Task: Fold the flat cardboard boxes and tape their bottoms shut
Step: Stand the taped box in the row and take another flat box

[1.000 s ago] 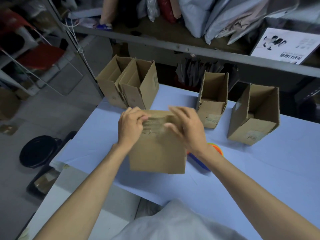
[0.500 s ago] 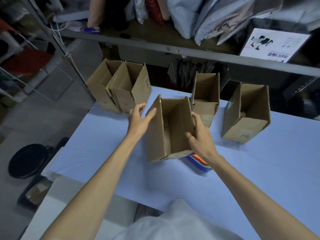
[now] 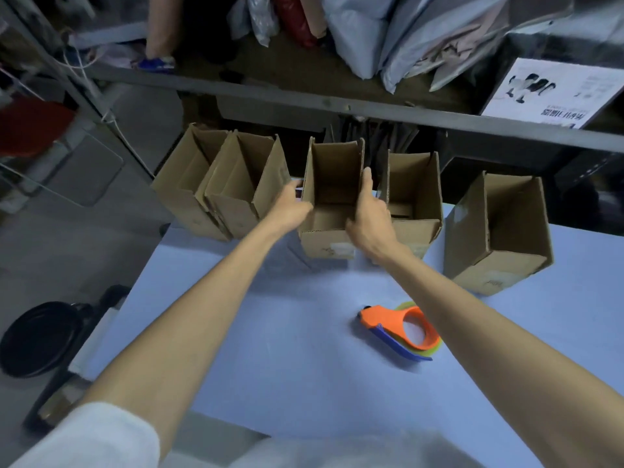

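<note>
1. The held box is upright with its open top upward, between the two hands at the far side of the table. A pale tape patch shows on its lower front face. Motion blur prevents confirming whether its base is fully seated on the table.
2. The left hand lies against the outer left wall of the held box. Its fingers run behind the wall, so I cannot tell whether they are curled or straight.
3. The right hand grips the right wall near the front corner, with one finger extended straight up along that wall's edge.
4. Change from half a second earlier: the held box was then nearer the person, tipped over with its opening facing them. It has since been carried forward and set upright in line with the other boxes, and both arms are stretched further.
5. Just outside the left hand stands a pair of boxes, touching one another.
6. Just outside the right hand stands a fourth box, and well beyond it a fifth box.
7. The tape dispenser, orange and blue, was earlier largely hidden under the held box. It now lies exposed on the table, beside the right forearm and well behind the right hand.
</note>
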The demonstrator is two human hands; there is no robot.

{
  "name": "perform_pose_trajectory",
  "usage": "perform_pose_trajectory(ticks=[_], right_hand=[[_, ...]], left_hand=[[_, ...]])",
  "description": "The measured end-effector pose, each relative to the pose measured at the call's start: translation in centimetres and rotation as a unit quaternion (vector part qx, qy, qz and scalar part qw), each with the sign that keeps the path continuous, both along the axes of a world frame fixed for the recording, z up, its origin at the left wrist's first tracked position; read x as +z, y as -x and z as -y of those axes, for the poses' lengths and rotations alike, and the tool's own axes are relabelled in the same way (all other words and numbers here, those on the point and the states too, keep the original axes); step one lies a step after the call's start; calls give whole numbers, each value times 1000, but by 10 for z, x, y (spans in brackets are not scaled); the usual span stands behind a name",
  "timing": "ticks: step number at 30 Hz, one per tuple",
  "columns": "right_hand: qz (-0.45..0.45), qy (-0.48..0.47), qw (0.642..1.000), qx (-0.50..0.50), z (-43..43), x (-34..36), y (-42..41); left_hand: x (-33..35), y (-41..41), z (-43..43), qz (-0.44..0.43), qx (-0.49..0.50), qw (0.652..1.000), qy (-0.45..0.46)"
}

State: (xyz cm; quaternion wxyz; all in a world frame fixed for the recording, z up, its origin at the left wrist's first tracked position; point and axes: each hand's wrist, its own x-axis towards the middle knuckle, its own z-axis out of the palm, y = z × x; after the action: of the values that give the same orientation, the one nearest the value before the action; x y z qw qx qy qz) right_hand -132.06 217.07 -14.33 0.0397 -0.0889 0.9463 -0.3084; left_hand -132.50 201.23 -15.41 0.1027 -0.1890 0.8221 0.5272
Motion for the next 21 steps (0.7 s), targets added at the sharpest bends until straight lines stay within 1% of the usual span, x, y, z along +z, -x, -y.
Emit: perform_pose_trajectory(ticks=[2, 5, 7, 13, 18, 20, 21], right_hand=[[17, -8, 1000, 5, 4, -7, 18], [67, -21, 998, 0, 9, -24, 44], [78, -31, 996, -13, 12, -31, 57], [61, -43, 997, -2, 17, -38, 76], [43, -63, 997, -7, 18, -39, 76], [36, -81, 996, 1, 17, -37, 76], [27, -95, 995, 3, 16, -34, 74]], left_hand=[[-5, 19, 3, -4, -8, 1000, -1], [-14, 41, 4, -13, -20, 999, 25], [-21, 52, 4, -22, -29, 999, 34], [-42, 66, 11, -52, -34, 996, 63], [-40, 66, 12, -55, -63, 992, 93], [-28, 60, 14, -87, -56, 991, 89], [-20, 54, 18, -125, -46, 987, 90]])
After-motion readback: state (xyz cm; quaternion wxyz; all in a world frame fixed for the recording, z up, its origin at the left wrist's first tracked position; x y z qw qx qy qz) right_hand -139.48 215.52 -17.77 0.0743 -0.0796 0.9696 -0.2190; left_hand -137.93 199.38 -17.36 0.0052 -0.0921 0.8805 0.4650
